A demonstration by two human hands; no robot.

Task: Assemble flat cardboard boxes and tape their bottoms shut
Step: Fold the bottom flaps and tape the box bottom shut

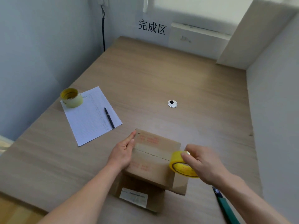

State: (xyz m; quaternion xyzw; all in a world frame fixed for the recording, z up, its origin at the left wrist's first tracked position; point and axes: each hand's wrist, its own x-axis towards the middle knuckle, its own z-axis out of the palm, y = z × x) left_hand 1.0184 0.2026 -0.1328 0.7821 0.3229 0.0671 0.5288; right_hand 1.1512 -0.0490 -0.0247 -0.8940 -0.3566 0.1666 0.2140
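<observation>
A small brown cardboard box stands on the wooden desk near me, flaps closed on top with a dark seam running across and a strip of clear tape over part of it. My left hand presses flat with straight fingers against the box's left side. My right hand grips a yellow tape roll at the box's right edge, over the end of the seam. A white label shows on the box's near face.
A second yellow tape roll sits on a printed sheet with a black pen at the left. A green-handled tool lies at the right front. A cable grommet marks mid-desk. Walls enclose the desk.
</observation>
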